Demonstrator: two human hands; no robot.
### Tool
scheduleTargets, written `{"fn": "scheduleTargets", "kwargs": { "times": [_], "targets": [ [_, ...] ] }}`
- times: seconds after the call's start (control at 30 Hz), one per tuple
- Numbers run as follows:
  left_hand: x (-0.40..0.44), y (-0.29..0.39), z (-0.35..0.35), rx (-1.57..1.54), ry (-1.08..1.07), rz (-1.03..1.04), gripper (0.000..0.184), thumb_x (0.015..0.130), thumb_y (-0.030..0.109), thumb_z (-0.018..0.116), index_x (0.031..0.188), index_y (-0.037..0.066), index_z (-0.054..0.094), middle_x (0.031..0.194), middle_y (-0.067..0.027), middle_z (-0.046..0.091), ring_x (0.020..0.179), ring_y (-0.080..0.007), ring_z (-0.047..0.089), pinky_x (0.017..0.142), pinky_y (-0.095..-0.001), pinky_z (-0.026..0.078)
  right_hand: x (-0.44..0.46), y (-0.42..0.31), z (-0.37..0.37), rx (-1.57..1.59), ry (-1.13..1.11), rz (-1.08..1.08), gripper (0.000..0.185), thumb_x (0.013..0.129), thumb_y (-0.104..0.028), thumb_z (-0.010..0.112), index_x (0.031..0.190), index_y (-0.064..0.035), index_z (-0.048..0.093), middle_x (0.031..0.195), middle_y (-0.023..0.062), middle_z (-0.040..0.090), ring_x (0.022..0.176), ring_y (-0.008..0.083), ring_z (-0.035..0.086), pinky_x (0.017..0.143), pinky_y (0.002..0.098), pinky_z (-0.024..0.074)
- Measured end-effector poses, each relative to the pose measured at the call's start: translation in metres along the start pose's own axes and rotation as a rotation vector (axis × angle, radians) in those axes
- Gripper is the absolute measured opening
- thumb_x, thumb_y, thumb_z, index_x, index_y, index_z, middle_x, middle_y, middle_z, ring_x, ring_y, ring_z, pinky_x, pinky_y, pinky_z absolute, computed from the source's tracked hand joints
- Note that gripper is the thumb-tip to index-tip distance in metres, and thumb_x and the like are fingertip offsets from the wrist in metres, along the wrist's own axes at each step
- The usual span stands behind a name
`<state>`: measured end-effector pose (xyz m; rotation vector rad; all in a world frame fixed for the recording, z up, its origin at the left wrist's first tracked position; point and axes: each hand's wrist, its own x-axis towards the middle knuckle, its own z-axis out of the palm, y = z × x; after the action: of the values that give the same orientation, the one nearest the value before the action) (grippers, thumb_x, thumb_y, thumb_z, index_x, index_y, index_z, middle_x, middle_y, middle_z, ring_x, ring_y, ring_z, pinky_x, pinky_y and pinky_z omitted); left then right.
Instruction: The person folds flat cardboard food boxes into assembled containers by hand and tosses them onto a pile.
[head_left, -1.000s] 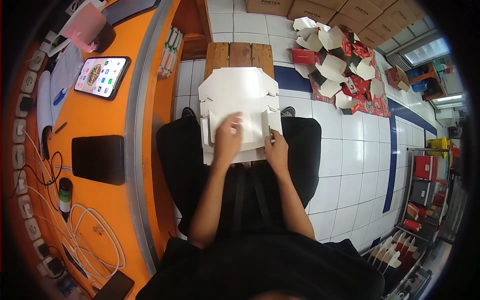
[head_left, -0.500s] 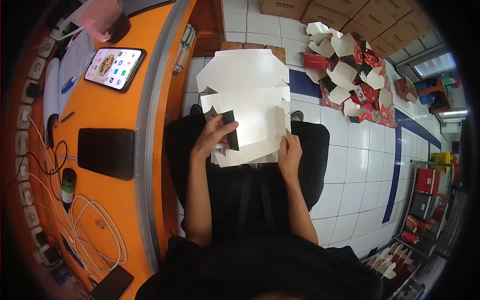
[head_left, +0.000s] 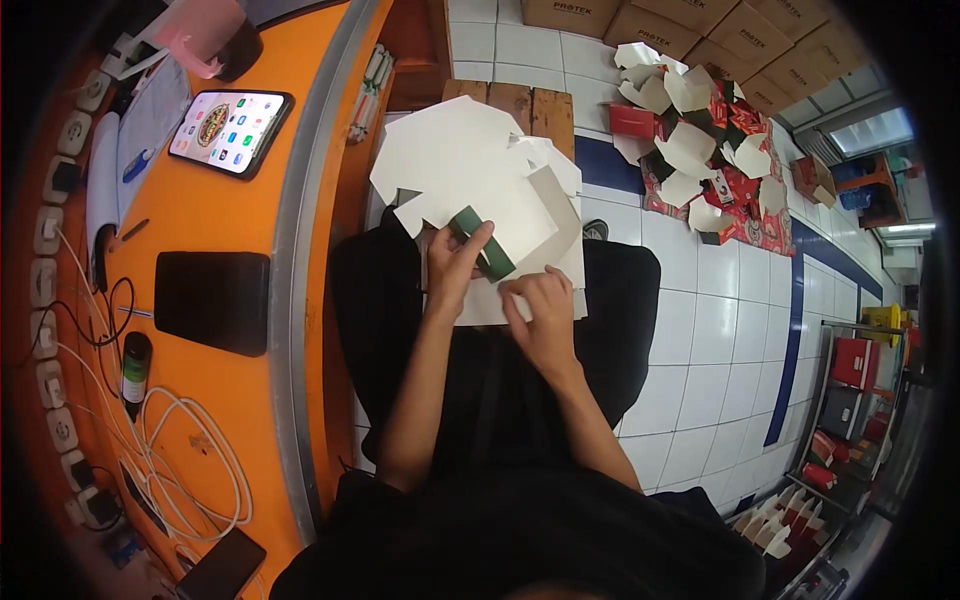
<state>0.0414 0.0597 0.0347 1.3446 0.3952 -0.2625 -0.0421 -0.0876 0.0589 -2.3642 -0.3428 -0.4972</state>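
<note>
An unfolded cardboard box (head_left: 450, 150), its white inner side up, lies turned at an angle over my lap. Its right side wall (head_left: 553, 205) stands partly folded up. My left hand (head_left: 452, 268) is closed on the left edge, thumb over a folded-in flap (head_left: 482, 243) that shows dark green. At the near edge, my right hand (head_left: 543, 312) has its fingers bent and pinched on the cardboard. More white cardboard (head_left: 480, 310) shows beneath the near edge.
An orange desk (head_left: 215, 210) on the left bears a phone (head_left: 228, 135), a black case (head_left: 212, 303), a small bottle (head_left: 135, 368) and coiled white cables (head_left: 200, 450). A wooden stool (head_left: 555, 105) stands ahead. Several red and white boxes (head_left: 690, 150) are heaped on the floor, near brown cartons (head_left: 650, 30).
The box has turned counter-clockwise, its far end swinging left. My right hand has gone from the right wall to the near edge. My left hand has moved right with the green flap.
</note>
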Motion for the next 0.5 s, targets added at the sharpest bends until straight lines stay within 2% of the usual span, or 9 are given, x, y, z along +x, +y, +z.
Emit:
{"fn": "scheduleTargets", "kwargs": {
  "times": [0.03,0.07,0.13,0.17,0.23,0.3,0.4,0.47,0.5],
  "targets": [
    [-0.005,0.0,0.004,-0.044,0.006,0.017,0.047,0.092,0.033,0.083,0.121,0.001,0.064,0.105,-0.0061,0.072,0.086,-0.0138,0.071,0.064,-0.0291,0.06,0.001,-0.003,0.006,0.101,0.104,0.18,0.013,0.089,-0.005,0.078,0.097,-0.0029,0.068,0.086,0.0088,0.065,0.086,0.026,0.065,0.089,0.0421,0.0507],
    [-0.01,-0.001,0.008,-0.088,0.011,0.033,0.049,0.092,0.034,0.083,0.123,0.002,0.064,0.106,-0.0063,0.071,0.089,-0.0153,0.071,0.065,-0.0296,0.06,0.002,-0.005,0.009,0.106,0.1,0.179,0.013,0.089,-0.005,0.078,0.097,-0.0029,0.068,0.086,0.0088,0.065,0.086,0.026,0.065,0.089,0.0421,0.0507],
    [-0.014,-0.002,0.015,-0.101,0.01,0.059,0.048,0.094,0.032,0.082,0.123,0.0,0.062,0.106,-0.0068,0.071,0.09,-0.0149,0.07,0.065,-0.029,0.061,0.006,-0.007,0.011,0.155,0.197,0.417,0.012,0.092,-0.005,0.076,0.095,0.0003,0.066,0.083,0.012,0.064,0.08,0.0272,0.063,0.076,0.039,0.0496],
    [-0.012,-0.008,0.017,-0.061,0.01,0.123,0.041,0.095,0.03,0.082,0.117,0.0,0.065,0.102,-0.0064,0.071,0.085,-0.0133,0.069,0.065,-0.0281,0.059,0.007,-0.006,0.012,0.107,0.18,0.377,0.013,0.094,-0.006,0.075,0.093,0.0018,0.065,0.083,0.0134,0.064,0.076,0.0267,0.063,0.072,0.0379,0.0498],
    [-0.002,-0.026,0.011,0.185,-0.034,0.211,0.036,0.097,0.03,0.08,0.109,-0.001,0.066,0.095,-0.0058,0.072,0.08,-0.0102,0.066,0.066,-0.0273,0.055,0.006,-0.002,0.017,0.125,0.144,0.391,0.013,0.094,-0.007,0.076,0.093,0.0015,0.066,0.082,0.0128,0.064,0.076,0.0264,0.063,0.073,0.0382,0.0499],
    [0.002,-0.038,0.007,0.118,-0.082,0.234,0.039,0.097,0.034,0.079,0.109,-0.001,0.066,0.095,-0.0058,0.071,0.081,-0.0095,0.065,0.067,-0.0273,0.054,0.004,0.0,0.018,0.146,0.104,0.406,0.014,0.094,-0.008,0.076,0.093,0.0012,0.066,0.082,0.0123,0.064,0.076,0.0261,0.063,0.073,0.0385,0.05],
    [0.007,-0.036,0.0,-0.006,-0.141,0.271,0.051,0.098,0.048,0.075,0.113,0.0,0.067,0.1,-0.0063,0.07,0.081,-0.0107,0.064,0.068,-0.0282,0.055,0.002,0.004,0.018,0.036,0.13,0.319,0.012,0.092,-0.009,0.076,0.095,-0.0019,0.066,0.087,0.0148,0.068,0.08,0.0325,0.065,0.075,0.0443,0.0511],
    [0.012,-0.028,-0.018,-0.104,0.008,-0.175,0.07,0.1,0.06,0.066,0.133,-0.001,0.062,0.121,-0.0157,0.068,0.107,-0.0264,0.069,0.089,-0.0406,0.059,-0.002,0.009,0.021,0.338,-0.116,0.566,0.013,0.092,-0.009,0.075,0.096,-0.001,0.065,0.089,0.0161,0.07,0.075,0.0342,0.067,0.07,0.0455,0.0523],
    [0.017,-0.023,-0.026,-0.103,0.028,-0.165,0.078,0.097,0.066,0.066,0.133,-0.003,0.061,0.12,-0.0183,0.068,0.105,-0.0297,0.07,0.091,-0.0427,0.059,-0.003,0.009,0.024,0.363,-0.134,0.572,0.016,0.09,-0.007,0.073,0.102,-0.0013,0.063,0.091,0.0159,0.072,0.072,0.0357,0.07,0.067,0.0467,0.0528]
  ]
}}
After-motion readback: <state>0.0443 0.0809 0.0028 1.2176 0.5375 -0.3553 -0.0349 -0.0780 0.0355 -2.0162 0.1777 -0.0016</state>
